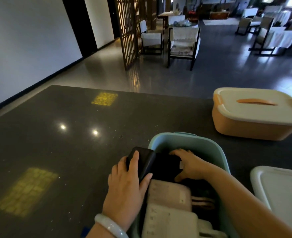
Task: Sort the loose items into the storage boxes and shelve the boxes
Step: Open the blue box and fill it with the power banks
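Observation:
An open pale blue storage box [190,141] stands at the near edge of a dark stone table [64,143]. My left hand [126,186] grips a black rectangular device [145,160] that leans over the box's left rim. Inside the box my right hand [188,164] rests curled on a second black block [167,167]. Below them lie a pinkish power bank [169,193] and a white one [169,224], packed side by side. An orange storage box [252,126] with its white lid [255,107] shut stands at the back right.
A loose white lid [279,189] lies at the right edge, beside the blue box. Beyond the table are a grey floor, a wooden lattice screen [129,31] and white-cushioned chairs [183,43]. A pale bangle [111,225] circles my left wrist.

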A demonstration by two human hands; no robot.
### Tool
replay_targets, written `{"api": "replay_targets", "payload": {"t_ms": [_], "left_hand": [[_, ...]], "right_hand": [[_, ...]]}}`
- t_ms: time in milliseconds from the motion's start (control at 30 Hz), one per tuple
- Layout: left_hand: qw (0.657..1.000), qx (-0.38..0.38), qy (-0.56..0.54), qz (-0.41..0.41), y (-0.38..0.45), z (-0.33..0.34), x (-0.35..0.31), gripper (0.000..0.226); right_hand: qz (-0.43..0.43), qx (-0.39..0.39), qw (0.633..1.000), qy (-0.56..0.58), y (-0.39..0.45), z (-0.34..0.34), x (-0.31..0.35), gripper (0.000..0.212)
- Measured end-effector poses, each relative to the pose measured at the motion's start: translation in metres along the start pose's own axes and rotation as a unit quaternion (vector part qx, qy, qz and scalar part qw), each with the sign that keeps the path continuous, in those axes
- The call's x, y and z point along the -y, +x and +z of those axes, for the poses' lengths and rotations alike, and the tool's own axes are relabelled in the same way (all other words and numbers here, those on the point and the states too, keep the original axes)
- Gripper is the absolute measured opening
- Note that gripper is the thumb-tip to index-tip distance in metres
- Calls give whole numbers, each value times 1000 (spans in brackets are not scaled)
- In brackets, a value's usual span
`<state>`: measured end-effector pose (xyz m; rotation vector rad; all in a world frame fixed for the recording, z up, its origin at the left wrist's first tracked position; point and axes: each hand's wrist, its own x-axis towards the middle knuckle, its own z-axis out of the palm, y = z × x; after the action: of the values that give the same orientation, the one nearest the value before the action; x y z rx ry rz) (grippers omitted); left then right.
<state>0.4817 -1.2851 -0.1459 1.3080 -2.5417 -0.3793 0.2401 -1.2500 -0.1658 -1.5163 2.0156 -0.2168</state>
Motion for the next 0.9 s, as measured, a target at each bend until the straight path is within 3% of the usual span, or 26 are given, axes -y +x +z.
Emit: {"api": "replay_targets", "payload": {"t_ms": [233,367,900], "left_hand": [[1000,-2,14,17,1,3,3,77],[1000,0,18,22,1,4,4,76],[999,1,30,26,1,2,3,77]], "right_hand": [[38,31,986,160,5,-5,-7,48],[91,54,982,158,9,-1,-7,46],[80,92,983,138,9,0,-7,46]]}}
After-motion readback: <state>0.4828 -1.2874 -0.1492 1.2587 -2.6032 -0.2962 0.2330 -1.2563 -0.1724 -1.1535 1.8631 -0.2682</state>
